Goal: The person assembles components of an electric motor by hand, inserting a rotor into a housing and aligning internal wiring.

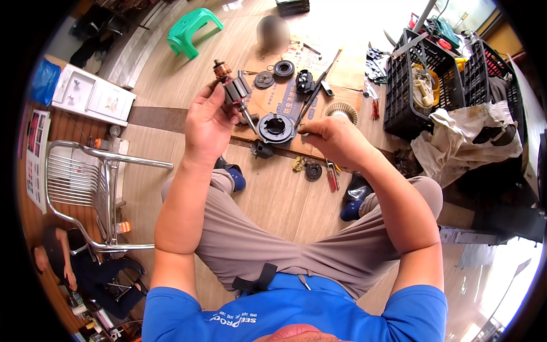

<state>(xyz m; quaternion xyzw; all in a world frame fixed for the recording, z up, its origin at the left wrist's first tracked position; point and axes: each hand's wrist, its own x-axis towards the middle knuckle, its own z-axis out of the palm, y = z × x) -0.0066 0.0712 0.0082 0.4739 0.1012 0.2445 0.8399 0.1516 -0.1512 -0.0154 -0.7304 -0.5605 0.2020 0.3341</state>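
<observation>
The left hand (206, 125) is raised over the edge of a cardboard sheet (268, 104), its fingers grasping a motor armature (237, 90) that stands tilted, copper end uppermost. The armature's lower shaft slants toward a black round housing (263, 130) with an open centre, which lies near the front of the cardboard. The right hand (345, 143) is just beside the housing's right edge, fingers curled together; whether they grip anything, one cannot tell. Beyond the housing lie a black ring (284, 69), a grey disc (264, 80) and a black block-shaped part (305, 81). A pale ribbed ring (341, 106) sits behind the right hand. Nearer the person's feet, a red-handled tool (332, 178) lies on the floor (279, 205).
</observation>
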